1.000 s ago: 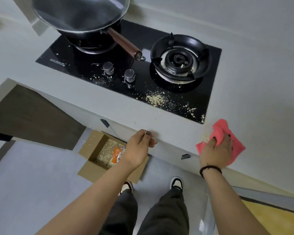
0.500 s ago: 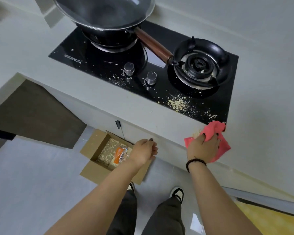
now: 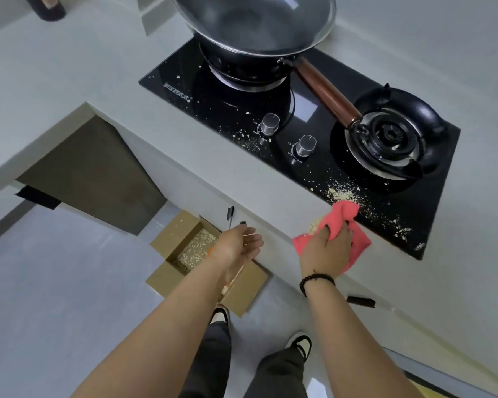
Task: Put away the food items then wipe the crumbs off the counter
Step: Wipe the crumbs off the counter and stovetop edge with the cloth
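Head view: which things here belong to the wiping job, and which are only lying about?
Belong to the job:
- pink cloth, held by the right hand
- crumbs on the black stove top
- left hand, cupped at the counter edge
- cardboard box on the floor

Only lying about:
- wok
- two knobs
- empty burner

Soft, even daylight, pretty bright; glare on the glossy hob (image 3: 431,214); wide-angle bending at edges; hands slightly blurry.
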Motion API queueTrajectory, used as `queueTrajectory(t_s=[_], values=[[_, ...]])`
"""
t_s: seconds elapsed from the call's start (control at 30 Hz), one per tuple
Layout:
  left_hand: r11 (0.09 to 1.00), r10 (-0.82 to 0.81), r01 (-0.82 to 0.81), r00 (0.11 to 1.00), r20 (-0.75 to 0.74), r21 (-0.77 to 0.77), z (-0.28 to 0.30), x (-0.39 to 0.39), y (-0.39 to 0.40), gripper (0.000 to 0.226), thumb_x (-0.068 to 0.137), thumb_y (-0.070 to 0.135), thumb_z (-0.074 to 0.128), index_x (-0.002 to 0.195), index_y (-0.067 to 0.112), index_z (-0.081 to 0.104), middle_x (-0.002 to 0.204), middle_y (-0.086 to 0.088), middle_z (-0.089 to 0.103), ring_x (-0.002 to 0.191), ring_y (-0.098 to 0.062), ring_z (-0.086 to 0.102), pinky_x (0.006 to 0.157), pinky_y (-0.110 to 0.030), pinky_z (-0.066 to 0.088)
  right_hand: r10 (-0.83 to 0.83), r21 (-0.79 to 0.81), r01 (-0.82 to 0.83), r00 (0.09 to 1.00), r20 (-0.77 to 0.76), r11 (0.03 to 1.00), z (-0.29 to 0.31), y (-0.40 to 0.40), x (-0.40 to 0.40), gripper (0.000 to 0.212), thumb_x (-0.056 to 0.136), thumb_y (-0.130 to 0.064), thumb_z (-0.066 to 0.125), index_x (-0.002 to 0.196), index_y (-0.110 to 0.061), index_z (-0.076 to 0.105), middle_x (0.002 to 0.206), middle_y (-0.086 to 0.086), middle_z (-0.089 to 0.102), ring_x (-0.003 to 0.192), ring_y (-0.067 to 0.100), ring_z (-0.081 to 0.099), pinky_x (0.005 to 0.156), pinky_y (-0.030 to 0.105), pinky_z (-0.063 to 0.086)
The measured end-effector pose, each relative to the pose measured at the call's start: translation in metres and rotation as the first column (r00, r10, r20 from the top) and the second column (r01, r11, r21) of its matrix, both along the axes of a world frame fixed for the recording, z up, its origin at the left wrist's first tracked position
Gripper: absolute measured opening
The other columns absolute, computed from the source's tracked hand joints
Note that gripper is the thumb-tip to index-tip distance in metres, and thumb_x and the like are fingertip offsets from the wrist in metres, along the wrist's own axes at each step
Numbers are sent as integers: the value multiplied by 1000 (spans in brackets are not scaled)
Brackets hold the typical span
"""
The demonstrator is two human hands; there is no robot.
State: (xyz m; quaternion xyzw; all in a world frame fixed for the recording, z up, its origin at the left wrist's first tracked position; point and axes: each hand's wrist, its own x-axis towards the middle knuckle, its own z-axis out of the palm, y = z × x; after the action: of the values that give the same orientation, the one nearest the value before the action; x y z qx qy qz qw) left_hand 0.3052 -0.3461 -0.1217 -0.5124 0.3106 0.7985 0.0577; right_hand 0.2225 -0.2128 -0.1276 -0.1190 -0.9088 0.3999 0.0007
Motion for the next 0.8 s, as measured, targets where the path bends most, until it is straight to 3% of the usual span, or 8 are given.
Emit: queueTrajectory(t_s=[0.13,0.27,0.37,0.6,0.8], values=[[997,74,-75,997,19,24,-4,8,-13,25,102,22,38,98,5,56,95,-13,63,89,-24,62,91,-38,49,101,-12,-101,995,13,995,4,-19,5,49,97,-20,41,144,-7,35,151,8,34,142,24,26,117,42,22],[994,113,-112,993,34,-11,-9,21,-35,23,101,25,40,101,11,57,93,-7,67,79,-18,64,73,-31,50,231,-24,-230,972,34,973,7,-37,9,48,98,-18,40,144,-10,35,152,7,33,142,22,25,118,41,20],[985,168,-166,985,30,-47,-6,32,-52,23,100,23,41,108,9,57,95,-8,68,78,-18,65,68,-29,50,337,-46,-336,941,29,941,8,-54,15,46,97,-16,41,143,-11,38,151,5,35,143,19,24,118,36,18],[977,198,-196,980,18,-79,1,46,-70,23,100,24,39,104,10,58,99,-9,68,80,-20,65,72,-31,50,561,-92,-553,822,101,828,17,-91,32,48,99,-19,42,146,-15,34,155,2,27,144,16,18,118,31,12],[965,245,-243,969,14,-98,3,58,-77,23,100,22,39,90,13,58,90,-7,66,76,-19,64,71,-31,48,668,-213,-639,734,119,739,17,-106,53,46,98,-20,40,144,-20,39,154,1,31,143,14,21,118,35,19]])
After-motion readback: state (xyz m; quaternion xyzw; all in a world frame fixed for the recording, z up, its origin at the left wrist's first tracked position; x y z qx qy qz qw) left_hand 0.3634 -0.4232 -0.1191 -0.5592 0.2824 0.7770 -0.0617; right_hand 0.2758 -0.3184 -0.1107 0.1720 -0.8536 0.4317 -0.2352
